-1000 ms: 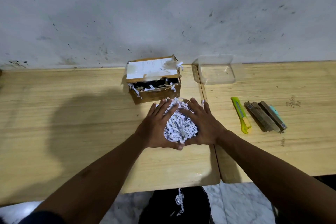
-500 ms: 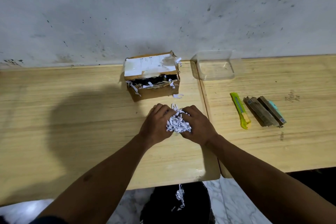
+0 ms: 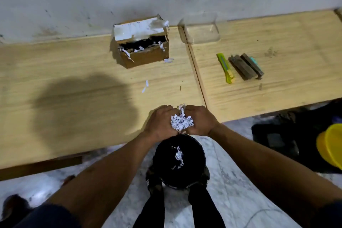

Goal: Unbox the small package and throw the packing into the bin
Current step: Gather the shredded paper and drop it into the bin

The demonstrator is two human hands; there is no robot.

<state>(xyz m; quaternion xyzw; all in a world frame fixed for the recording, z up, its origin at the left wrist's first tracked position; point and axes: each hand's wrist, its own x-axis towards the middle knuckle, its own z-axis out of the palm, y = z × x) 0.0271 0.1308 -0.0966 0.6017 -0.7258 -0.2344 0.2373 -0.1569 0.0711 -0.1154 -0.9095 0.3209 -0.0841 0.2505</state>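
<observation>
A wad of white shredded paper (image 3: 181,122) is cupped between my left hand (image 3: 160,122) and my right hand (image 3: 200,121), both closed around it at the table's front edge. Directly below them on the floor stands a round black bin (image 3: 180,163) with a few shreds inside. The small cardboard box (image 3: 144,48) sits open at the back of the wooden table (image 3: 74,89), its white-labelled flap up, with some shreds hanging over its rim. Two loose shreds (image 3: 145,86) lie on the table in front of it.
A clear plastic tray (image 3: 200,30) stands against the wall right of the box. A yellow-green utility knife (image 3: 225,67) and dark brown bars (image 3: 244,66) lie on the right table. A yellow container (image 3: 331,144) and dark objects are on the floor at right. My legs flank the bin.
Both hands gathered the shredded paper into a tight wad and pulled it back from the table's middle to the front edge, over the bin. Two shreds stayed on the table.
</observation>
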